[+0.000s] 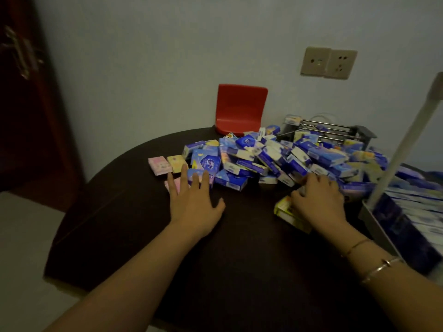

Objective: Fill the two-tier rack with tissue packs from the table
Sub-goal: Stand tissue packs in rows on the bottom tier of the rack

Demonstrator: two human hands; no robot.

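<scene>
A big heap of blue and white tissue packs (282,159) covers the far right of the dark round table (148,236). My left hand (194,200) lies flat with fingers spread, its fingertips over a pink pack (176,184) and a blue pack at the heap's near left edge. My right hand (316,197) is curled over packs at the heap's front, above a yellow pack (285,212); what it grips is hidden. The rack (374,212) at the right edge holds rows of blue packs, with a pale upright post (405,142).
A pink pack (159,165) and a yellow pack (176,162) lie apart at the heap's left. A wire rack (335,130) stands behind the heap. A red chair (239,109) sits beyond the table by the wall, with a wall socket (328,62) above. A dark door (21,92) is at left.
</scene>
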